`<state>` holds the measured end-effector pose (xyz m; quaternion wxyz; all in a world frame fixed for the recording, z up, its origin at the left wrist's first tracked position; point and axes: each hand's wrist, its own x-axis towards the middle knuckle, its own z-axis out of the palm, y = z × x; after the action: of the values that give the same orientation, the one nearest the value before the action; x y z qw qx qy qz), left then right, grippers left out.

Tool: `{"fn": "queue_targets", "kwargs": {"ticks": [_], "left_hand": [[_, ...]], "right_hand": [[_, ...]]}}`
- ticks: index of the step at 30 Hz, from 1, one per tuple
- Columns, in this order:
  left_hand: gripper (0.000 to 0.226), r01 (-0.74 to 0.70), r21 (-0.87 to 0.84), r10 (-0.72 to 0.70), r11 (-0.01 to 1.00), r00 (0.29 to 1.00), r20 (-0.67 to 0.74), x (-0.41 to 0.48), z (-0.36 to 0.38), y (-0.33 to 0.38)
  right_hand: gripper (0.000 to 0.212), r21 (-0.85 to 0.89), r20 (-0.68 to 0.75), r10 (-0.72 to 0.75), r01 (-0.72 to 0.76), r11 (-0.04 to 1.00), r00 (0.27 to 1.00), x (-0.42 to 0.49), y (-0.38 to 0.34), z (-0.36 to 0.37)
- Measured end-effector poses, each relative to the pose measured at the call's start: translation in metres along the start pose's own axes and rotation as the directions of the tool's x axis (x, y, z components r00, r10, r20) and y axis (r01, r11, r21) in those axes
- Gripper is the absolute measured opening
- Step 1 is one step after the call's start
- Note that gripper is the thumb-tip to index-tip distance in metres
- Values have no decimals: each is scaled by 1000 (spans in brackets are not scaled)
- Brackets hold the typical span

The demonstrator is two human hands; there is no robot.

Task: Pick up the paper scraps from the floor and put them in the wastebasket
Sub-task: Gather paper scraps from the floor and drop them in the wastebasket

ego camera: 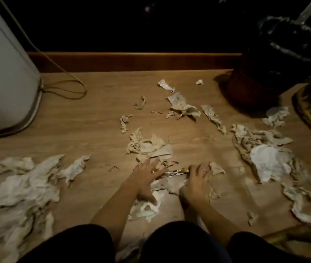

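Directly beneath both hands (171, 182), paper scraps (167, 184).

Wood-grain floor (97, 133), crumpled paper scraps (149, 145) strewn across it, wastebasket (255, 88) standing far right

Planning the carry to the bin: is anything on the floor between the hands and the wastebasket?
Only loose paper scraps lie between the hands, left and right, and the wastebasket; nothing solid blocks the way.

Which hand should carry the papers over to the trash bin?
Probably the right hand. The wastebasket stands far right, on that hand's side, and it already rests on the paper scraps. The left hand would have to cross over.
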<state>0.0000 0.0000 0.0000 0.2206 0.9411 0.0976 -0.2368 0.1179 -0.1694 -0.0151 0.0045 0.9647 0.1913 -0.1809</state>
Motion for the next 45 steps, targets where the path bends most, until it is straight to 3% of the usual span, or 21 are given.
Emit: {"fn": "queue_targets", "kwargs": {"ticks": [2,5,8,12,16,17,19,21,23,26,28,32,37,41,43,45], "left_hand": [[100,-48,101,53,994,998,-46,3,7,-2],[55,12,-10,-14,1000,975,-221,-8,12,-10],[27,126,-102,-151,987,944,-293,-31,13,-17],[22,280,-288,-380,916,837,-393,-51,-3,-40],[15,311,-380,-488,871,636,-598,-63,-37,-60],[14,322,-385,-502,865,598,-625,-67,-43,-65],[14,359,-370,-515,857,556,-653,-77,-47,-82],[13,420,-320,-519,849,554,-651,-89,-45,-103],[15,514,-265,-555,816,567,-608,-100,-35,-119],[41,675,-258,-712,692,576,-402,-115,-9,-129],[51,698,-299,-757,651,571,-317,-119,8,-129],[36,683,-340,-758,647,528,-382,-111,15,-117],[16,573,-391,-694,720,583,-423,-122,11,-116],[6,558,-385,-670,735,509,-540,-165,5,-142],[5,592,-357,-676,722,495,-546,-193,10,-154],[8,629,-304,-680,716,527,-511,-219,21,-155]], "right_hand": [[70,4,-165,-43,44,999,985,-1,3,15],[47,-38,-338,-158,154,987,928,0,5,29],[32,19,-339,-204,223,975,918,3,1,19],[19,179,-253,-315,364,914,915,33,-38,-13],[33,322,-321,-400,496,806,859,55,-93,-40],[42,290,-292,-441,517,805,849,56,-104,-43],[66,185,-78,-539,544,819,839,56,-123,-44],[82,72,192,-577,575,815,794,55,-136,-41],[81,-46,297,-567,605,795,768,46,-145,-30],[77,-139,152,-618,636,759,771,21,-152,-13],[68,-144,50,-669,668,730,741,9,-153,-3],[45,-42,-59,-746,745,666,664,-2,-150,8],[36,134,24,-748,740,659,663,-9,-171,-1],[36,208,-5,-842,824,527,539,-43,-193,-3],[43,153,107,-899,887,436,424,-62,-197,4],[66,66,320,-898,938,340,303,-77,-194,15]]}}
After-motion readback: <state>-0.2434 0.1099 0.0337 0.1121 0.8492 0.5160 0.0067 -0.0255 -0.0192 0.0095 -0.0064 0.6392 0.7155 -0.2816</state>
